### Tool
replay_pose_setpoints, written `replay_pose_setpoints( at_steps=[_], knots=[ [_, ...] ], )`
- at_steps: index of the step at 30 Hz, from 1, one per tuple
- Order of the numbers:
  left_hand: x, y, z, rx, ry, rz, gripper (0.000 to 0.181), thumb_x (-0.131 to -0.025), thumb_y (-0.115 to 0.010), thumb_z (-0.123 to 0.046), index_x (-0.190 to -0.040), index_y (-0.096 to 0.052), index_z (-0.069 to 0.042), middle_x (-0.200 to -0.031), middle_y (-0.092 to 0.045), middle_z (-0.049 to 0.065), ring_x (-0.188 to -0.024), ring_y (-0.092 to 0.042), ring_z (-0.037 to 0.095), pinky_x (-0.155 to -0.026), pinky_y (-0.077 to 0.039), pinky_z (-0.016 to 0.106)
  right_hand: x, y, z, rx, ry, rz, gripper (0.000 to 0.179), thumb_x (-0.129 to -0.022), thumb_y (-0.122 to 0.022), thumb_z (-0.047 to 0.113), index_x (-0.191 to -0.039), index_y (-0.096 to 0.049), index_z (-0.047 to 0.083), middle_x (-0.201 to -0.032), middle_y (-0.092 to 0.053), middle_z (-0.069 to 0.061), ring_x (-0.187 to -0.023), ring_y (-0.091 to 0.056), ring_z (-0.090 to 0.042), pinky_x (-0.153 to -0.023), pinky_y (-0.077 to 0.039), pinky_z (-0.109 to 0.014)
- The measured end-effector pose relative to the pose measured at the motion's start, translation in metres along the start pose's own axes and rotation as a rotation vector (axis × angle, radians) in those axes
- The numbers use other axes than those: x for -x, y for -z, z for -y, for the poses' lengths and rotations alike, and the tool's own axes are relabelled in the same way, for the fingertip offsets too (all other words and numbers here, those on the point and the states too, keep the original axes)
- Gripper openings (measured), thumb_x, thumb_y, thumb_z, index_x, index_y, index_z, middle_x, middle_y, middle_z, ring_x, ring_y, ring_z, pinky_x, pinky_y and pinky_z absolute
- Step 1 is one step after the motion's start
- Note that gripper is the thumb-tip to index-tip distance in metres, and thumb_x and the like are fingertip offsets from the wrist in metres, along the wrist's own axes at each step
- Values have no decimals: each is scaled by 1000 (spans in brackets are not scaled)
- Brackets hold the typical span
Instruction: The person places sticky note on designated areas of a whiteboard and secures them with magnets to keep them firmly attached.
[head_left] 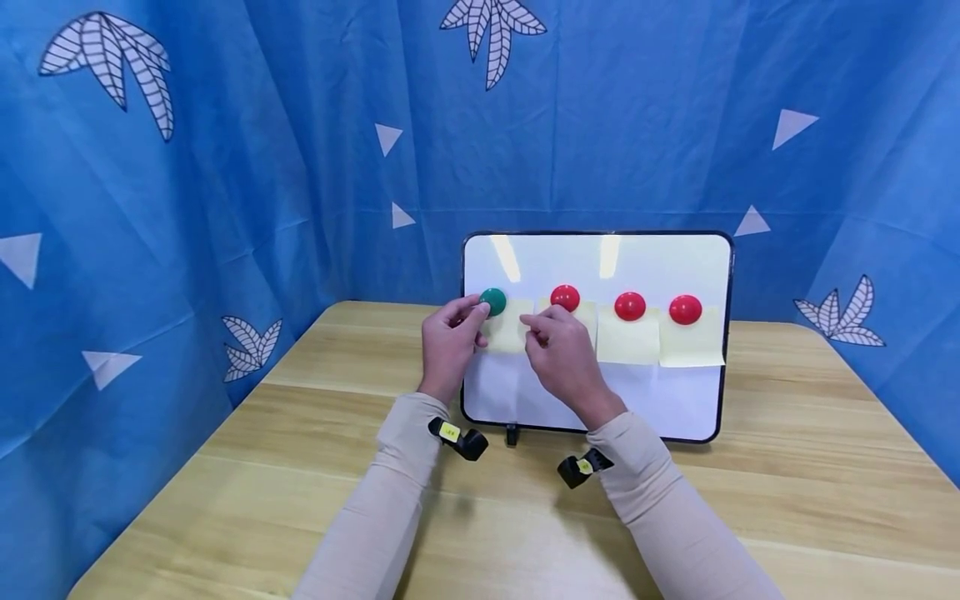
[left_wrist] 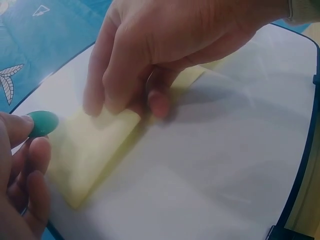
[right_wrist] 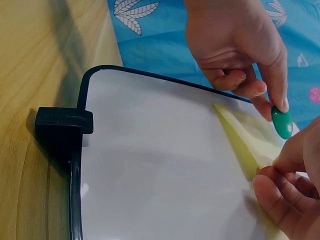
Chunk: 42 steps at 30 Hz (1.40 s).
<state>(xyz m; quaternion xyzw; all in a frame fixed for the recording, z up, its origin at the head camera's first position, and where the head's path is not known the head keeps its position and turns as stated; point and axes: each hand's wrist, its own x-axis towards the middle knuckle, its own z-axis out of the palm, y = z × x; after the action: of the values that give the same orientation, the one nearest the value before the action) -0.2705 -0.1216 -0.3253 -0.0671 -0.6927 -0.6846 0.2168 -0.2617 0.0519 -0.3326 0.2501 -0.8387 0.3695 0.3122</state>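
Note:
My left hand point(head_left: 448, 346) pinches a round green magnet point(head_left: 492, 302) between thumb and fingers at the upper left of the whiteboard point(head_left: 495, 387). Below the magnet lies the leftmost yellow sticky note point(head_left: 508, 327), its lower edge lifted off the board in the right wrist view. My right hand point(head_left: 564, 357) is at that note's right side, and its thumb and index finger point(right_wrist: 288, 159) pinch the corner. A red magnet point(head_left: 565, 297) sits just above my right hand, on a second note partly hidden by the hand.
Farther right, two more red magnets point(head_left: 630, 306) sit at the tops of yellow notes point(head_left: 628, 337). The black-framed board stands on a wooden table point(head_left: 337, 467) with a black foot point(head_left: 512, 434) under its lower edge. A blue patterned curtain point(head_left: 637, 125) hangs behind.

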Motion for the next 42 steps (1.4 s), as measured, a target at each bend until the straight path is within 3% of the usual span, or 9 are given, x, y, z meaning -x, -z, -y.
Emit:
replay_pose_setpoints(
  at_steps=[8, 24, 31, 42],
  knots=[
    [1, -6, 2, -4, 22, 29, 24, -93, -74, -26, -114, -75, -14, -97, -71, 7, -63, -57, 17, -59, -53, 24, 1, 0, -1, -8, 7, 12, 27, -87, -74, 1, -114, -74, -1, -94, -64, -11, -81, -61, -19, -70, -56, -29],
    [1, -2, 3, -84, 43, -33, 23, -93, -74, -28, -113, -75, -16, -96, -70, 7, -62, -59, 19, -60, -55, 26, 3, -7, 3, -19, 9, 40, 28, -88, -74, 2, -116, -74, 0, -96, -64, -10, -80, -60, -16, -69, -55, -24],
    [1, -10, 0, -155, 16, -62, 23, -94, -73, -29, -110, -75, -14, -93, -69, 5, -67, -62, 22, -63, -57, 31, 3, -4, 0, -8, 16, 25, 28, -88, -73, 0, -116, -74, -1, -93, -62, -9, -79, -58, -16, -67, -54, -25],
    [0, -25, -2, -191, -29, -109, 18, -93, -73, -24, -104, -72, -10, -90, -68, 5, -67, -63, 21, -59, -55, 32, 2, 1, -5, 22, 15, 15, 27, -89, -71, 1, -116, -73, 0, -94, -62, -9, -79, -58, -16, -67, -54, -24]
  ],
)
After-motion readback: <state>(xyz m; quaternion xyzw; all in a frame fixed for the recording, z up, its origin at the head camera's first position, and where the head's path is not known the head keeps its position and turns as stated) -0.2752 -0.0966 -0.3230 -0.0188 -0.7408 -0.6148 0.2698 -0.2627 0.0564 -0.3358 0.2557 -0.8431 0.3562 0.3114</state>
